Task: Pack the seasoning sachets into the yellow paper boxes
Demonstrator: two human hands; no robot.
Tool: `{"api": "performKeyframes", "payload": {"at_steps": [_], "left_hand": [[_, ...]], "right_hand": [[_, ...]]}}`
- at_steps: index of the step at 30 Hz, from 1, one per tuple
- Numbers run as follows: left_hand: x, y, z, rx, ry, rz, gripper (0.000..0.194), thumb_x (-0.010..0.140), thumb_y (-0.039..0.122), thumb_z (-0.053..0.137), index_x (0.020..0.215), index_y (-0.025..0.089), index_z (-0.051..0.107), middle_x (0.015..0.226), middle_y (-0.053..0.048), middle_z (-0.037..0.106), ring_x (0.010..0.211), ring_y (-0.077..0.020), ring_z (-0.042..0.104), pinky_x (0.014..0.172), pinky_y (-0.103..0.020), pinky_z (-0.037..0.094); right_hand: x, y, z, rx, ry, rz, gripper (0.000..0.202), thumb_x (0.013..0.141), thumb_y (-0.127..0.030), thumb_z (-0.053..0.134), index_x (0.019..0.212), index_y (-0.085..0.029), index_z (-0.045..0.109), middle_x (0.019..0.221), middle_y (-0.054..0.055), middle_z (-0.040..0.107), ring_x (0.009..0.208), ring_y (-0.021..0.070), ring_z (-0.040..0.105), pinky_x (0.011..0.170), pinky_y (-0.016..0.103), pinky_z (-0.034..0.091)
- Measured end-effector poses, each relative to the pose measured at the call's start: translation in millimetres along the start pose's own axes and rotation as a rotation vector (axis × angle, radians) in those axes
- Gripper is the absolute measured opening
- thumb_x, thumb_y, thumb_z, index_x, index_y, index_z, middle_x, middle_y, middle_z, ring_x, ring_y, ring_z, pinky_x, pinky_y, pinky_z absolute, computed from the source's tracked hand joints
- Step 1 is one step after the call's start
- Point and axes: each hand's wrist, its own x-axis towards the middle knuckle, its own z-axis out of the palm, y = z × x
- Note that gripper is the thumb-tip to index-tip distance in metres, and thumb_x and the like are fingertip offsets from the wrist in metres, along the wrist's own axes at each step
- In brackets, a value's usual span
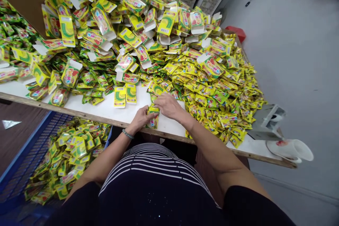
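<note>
So everything here is arranged around one long white table with a bare wooden edge point(169, 125). Near the table's front edge, the left hand point(140, 119) is pinching a small yellow-and-green printed pack point(153, 123), thumb laid across it. The right hand point(168, 106) has its fingers bunched at the pack's far end, but honestly I can't tell if it's gripping, since the knuckles cover that bit.

Also on the table, left of the hands: two closed yellow cardboard boxes point(119, 97), lying side by side. A big heap of shiny yellow foil sachets point(212, 95) fills the table's right part, and a mound of open-flapped yellow-and-green cartons point(166, 23) (a seriously tall one) covers its far side. Below the table's front edge, on the left, a blue plastic crate point(22, 157) holds loads more yellow packs point(79, 148).
</note>
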Motion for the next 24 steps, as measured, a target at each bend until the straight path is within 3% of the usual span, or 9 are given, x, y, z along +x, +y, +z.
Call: {"api": "performKeyframes", "payload": {"at_steps": [4, 9, 14, 19, 21, 24], "left_hand": [[-2, 3, -0.6, 0.001, -0.073, -0.026, 0.043, 0.065, 0.042, 0.081, 0.088, 0.014, 0.059, 0.074, 0.001, 0.061, 0.069, -0.0130, 0.056, 0.065, -0.025, 0.045], [-1, 1, -0.1, 0.037, -0.097, 0.037, 0.041, 0.065, 0.038, 0.082, 0.092, 0.014, 0.061, 0.084, -0.002, 0.065, 0.075, -0.0137, 0.057, 0.068, -0.024, 0.045], [1, -6, 1.2, 0.049, -0.023, 0.040, 0.035, 0.067, 0.038, 0.079, 0.084, 0.014, 0.059, 0.075, 0.001, 0.061, 0.068, -0.0117, 0.053, 0.063, -0.023, 0.042], [0, -2, -2.0, 0.193, -0.008, 0.082, 0.027, 0.068, 0.033, 0.075, 0.074, 0.015, 0.056, 0.068, 0.003, 0.056, 0.066, -0.0105, 0.049, 0.061, -0.022, 0.039], [-2, 0, -5.9, 0.193, -0.019, 0.090, 0.029, 0.069, 0.033, 0.075, 0.083, 0.014, 0.059, 0.075, 0.002, 0.061, 0.071, -0.0122, 0.054, 0.065, -0.023, 0.042], [-8, -1, -14.0, 0.117, 0.011, 0.074, 0.042, 0.072, 0.037, 0.075, 0.103, 0.016, 0.055, 0.084, -0.001, 0.067, 0.078, -0.0151, 0.062, 0.072, -0.026, 0.048]], "right_hand": [[-3, 2, -1, 0.033, 0.074, -0.026, 0.016, 0.088, -0.025, 0.065, 0.074, -0.019, 0.069, 0.093, 0.007, 0.064, 0.090, 0.0232, 0.048, 0.078, 0.036, 0.033], [-2, 2, 7, 0.087, 0.135, 0.021, 0.016, 0.084, -0.022, 0.069, 0.068, -0.020, 0.070, 0.101, 0.008, 0.063, 0.103, 0.0269, 0.044, 0.085, 0.041, 0.033], [-9, 3, 31, 0.319, 0.149, 0.125, 0.022, 0.086, -0.027, 0.068, 0.066, -0.021, 0.074, 0.099, 0.008, 0.064, 0.106, 0.0275, 0.043, 0.093, 0.046, 0.037], [-19, -7, 56, 0.385, 0.128, 0.172, 0.036, 0.093, -0.038, 0.059, 0.067, -0.021, 0.076, 0.116, 0.010, 0.063, 0.115, 0.0295, 0.042, 0.101, 0.050, 0.037], [-23, -8, 60, 0.423, 0.164, 0.182, 0.034, 0.095, -0.038, 0.056, 0.072, -0.022, 0.077, 0.118, 0.010, 0.064, 0.117, 0.0286, 0.045, 0.104, 0.050, 0.037], [-33, -6, 64, 0.553, 0.333, 0.285, 0.022, 0.093, -0.037, 0.058, 0.092, -0.024, 0.076, 0.119, 0.009, 0.065, 0.117, 0.0251, 0.053, 0.103, 0.046, 0.042]]}}
